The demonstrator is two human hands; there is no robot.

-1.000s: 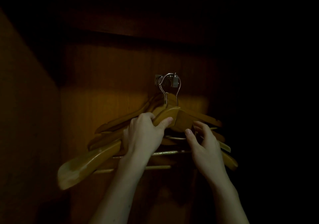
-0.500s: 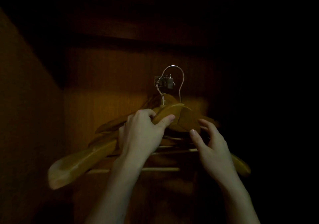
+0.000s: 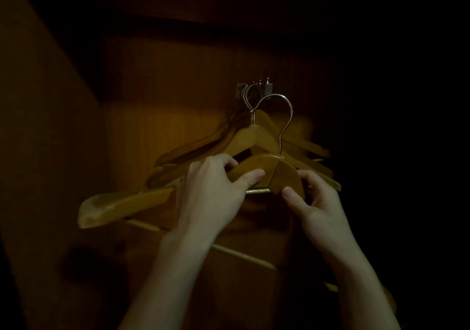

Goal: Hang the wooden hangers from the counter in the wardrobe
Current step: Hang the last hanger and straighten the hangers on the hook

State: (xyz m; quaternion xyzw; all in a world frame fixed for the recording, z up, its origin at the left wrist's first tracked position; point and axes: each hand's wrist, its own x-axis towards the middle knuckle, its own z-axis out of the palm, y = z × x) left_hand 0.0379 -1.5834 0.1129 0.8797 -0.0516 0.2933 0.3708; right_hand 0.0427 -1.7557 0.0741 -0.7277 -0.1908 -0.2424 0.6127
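My left hand grips the hanger on its left arm just short of the crown, thumb across the front face and the other fingers curled behind. My right hand pinches the right shoulder, thumb on the front and fingertips wrapped over the top edge. The hanger is in the air inside the wardrobe, tilted with its left end low. Its hook sits just below and to the right of the peg, not on it yet. Other hangers already hang there, their wires crowded on the peg. To do this well, I judge I should level the hanger first, then raise it until the open tip of the hook clears the peg. Then I would slide it left and back so it drops in front of the other wires rather than between them. I should lower it slowly and let go only when I feel the weight taken. The likely fault is snagging a neighbour's wire or knocking one off. The light is too dim to make out any brand, label or writing on wood or metal.
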